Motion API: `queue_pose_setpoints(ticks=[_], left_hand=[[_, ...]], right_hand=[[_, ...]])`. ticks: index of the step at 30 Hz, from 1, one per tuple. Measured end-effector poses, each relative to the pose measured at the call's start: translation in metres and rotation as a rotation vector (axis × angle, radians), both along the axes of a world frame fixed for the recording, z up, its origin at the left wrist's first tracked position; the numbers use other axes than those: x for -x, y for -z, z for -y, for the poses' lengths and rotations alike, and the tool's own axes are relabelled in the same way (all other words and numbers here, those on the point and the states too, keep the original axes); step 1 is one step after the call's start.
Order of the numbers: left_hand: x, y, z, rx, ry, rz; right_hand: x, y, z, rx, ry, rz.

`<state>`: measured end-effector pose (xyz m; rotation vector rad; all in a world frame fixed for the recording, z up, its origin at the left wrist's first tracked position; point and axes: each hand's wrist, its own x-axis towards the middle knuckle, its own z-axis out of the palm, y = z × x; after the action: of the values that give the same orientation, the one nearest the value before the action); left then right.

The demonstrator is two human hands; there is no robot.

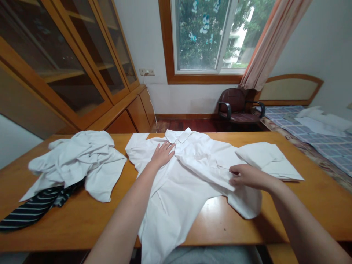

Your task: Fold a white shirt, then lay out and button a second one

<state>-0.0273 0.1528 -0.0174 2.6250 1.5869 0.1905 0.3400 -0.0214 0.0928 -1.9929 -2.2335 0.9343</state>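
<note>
A white short-sleeved shirt (189, 172) lies spread on the wooden table (82, 216), collar toward the window, its hem hanging over the near edge. My left hand (162, 154) rests flat and open on the shirt near the collar. My right hand (244, 176) is closed, pinching the edge of the shirt's folded-over right side near the sleeve.
A crumpled pile of white garments (79, 161) sits on the table's left, over a dark striped tie (35, 207). A folded white shirt (269, 159) lies at the right. Beyond the table stand a brown armchair (238, 106), a bed (316, 135) and a glass-fronted cabinet (71, 66).
</note>
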Motion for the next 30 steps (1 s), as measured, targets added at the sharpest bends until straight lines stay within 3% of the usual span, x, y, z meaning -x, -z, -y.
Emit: queue_pose_setpoints(ticks=[3,6,10,13,14,17,19,20,22,24,27,30], left_hand=[[0.0,0.003,-0.004,-0.013,0.001,-0.002],[-0.001,0.003,-0.008,-0.004,-0.008,-0.01],[-0.002,0.0,-0.012,-0.001,-0.01,-0.018],[-0.002,-0.001,-0.015,-0.008,-0.002,-0.023],[-0.001,-0.001,-0.015,-0.01,0.003,-0.024],[0.001,-0.001,-0.018,-0.009,0.013,-0.026],[0.002,0.0,-0.019,-0.012,0.019,-0.023],[0.002,0.0,-0.02,-0.013,0.022,-0.02],[0.003,0.001,-0.021,-0.013,0.023,-0.013],[0.004,0.001,-0.022,-0.007,0.024,-0.009],[0.004,0.002,-0.025,-0.008,0.032,-0.008],[0.006,0.003,-0.028,-0.013,0.053,-0.003]], right_hand=[[0.001,-0.024,0.011,-0.063,0.004,-0.227],[0.021,-0.041,0.018,-0.04,0.034,-0.512],[0.073,-0.037,0.024,0.103,0.179,-1.004],[0.117,-0.031,0.028,0.216,0.163,-1.295],[0.129,-0.032,0.03,0.274,0.126,-1.347],[0.148,-0.042,0.028,0.472,-0.211,-1.296],[0.146,-0.044,0.018,0.376,-0.313,-1.166],[0.141,-0.042,0.01,0.255,-0.29,-1.093],[0.126,-0.028,-0.01,-0.03,-0.17,-0.926],[0.107,-0.002,-0.031,-0.265,-0.084,-0.69],[0.079,0.045,-0.052,-0.366,-0.054,-0.426],[0.058,0.083,-0.064,-0.399,-0.066,-0.331]])
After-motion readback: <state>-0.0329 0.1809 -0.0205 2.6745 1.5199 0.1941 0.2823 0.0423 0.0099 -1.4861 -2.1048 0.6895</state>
